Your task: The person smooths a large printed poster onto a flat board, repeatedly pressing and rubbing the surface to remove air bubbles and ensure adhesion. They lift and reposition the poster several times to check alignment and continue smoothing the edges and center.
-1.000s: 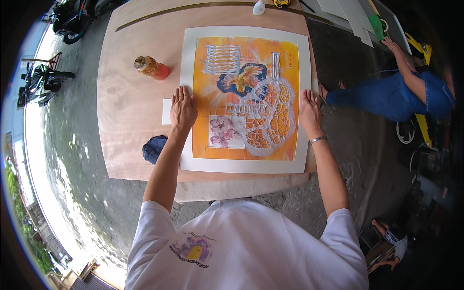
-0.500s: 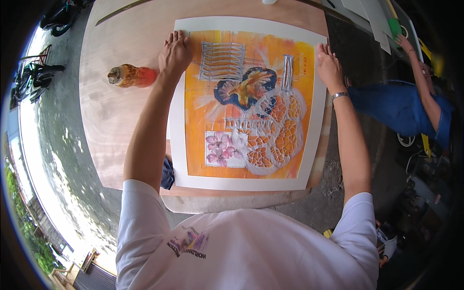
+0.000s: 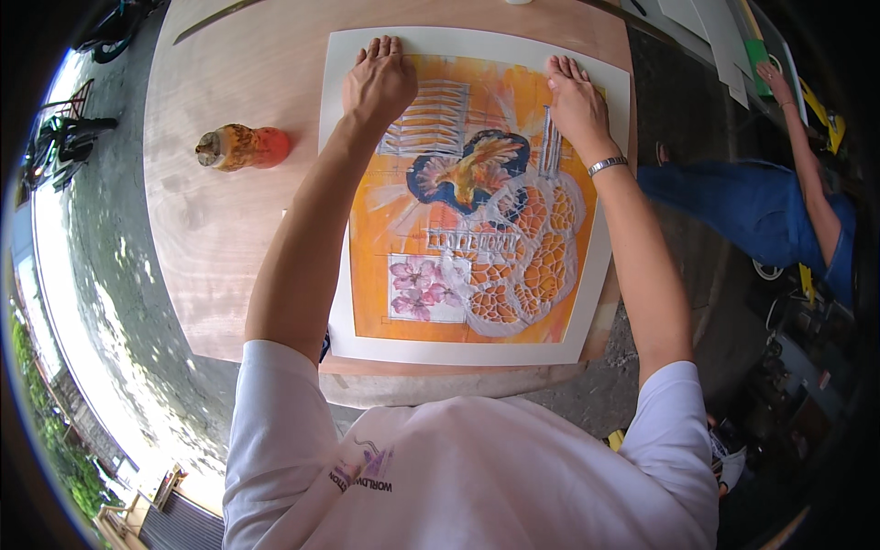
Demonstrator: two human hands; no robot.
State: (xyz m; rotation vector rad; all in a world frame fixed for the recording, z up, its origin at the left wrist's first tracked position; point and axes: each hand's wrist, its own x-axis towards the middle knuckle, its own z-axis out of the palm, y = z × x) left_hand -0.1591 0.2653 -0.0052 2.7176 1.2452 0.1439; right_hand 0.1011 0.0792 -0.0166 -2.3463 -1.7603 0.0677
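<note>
A white mat board (image 3: 339, 183) frames an orange collage artwork (image 3: 380, 234) with a blue-edged orchid-like shape, lacy white patches and a pink flower panel. It lies flat on the wooden table. My left hand (image 3: 380, 82) rests on the mat's top border toward the left, fingers stretched away from me and palm down. My right hand (image 3: 577, 103) lies the same way on the top border further right, its fingertips on the white edge. Both hands press flat and hold nothing. A metal-band bracelet (image 3: 608, 165) circles my right wrist.
A bottle (image 3: 243, 147) with an orange-red end stands on the wooden tabletop (image 3: 202, 238) left of the artwork. A long thin strip (image 3: 215, 20) lies at the far left. To the right, another person in blue (image 3: 779, 220) reaches toward a green thing (image 3: 758, 64). Motorcycles (image 3: 69, 151) are parked at left.
Both hands have slid inward from the mat's upper side edges onto its top border, closer together. The artwork stays nearly in place. The other person's arm has shifted slightly.
</note>
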